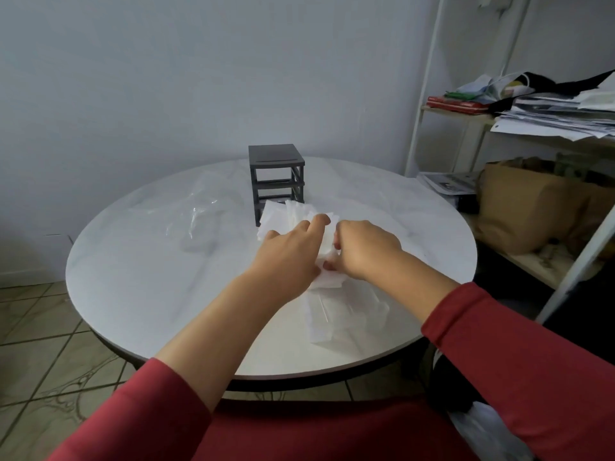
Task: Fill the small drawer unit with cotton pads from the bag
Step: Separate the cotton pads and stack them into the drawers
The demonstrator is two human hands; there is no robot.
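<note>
Grey drawer unit (pixel 276 168): cotton pads (pixel 283 217) hid its base.
Left hand (pixel 293 251), right hand (pixel 362 251): curled fingers pinched pads before unit.
Clear bag (pixel 199 211): lay left of unit.

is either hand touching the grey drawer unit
No, the left hand and right hand both hold cotton pads in front of the drawer unit, clear of it.

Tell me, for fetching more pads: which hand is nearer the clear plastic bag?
Left. The left hand is to the right of the clear plastic bag; the right hand is farther right.
</note>
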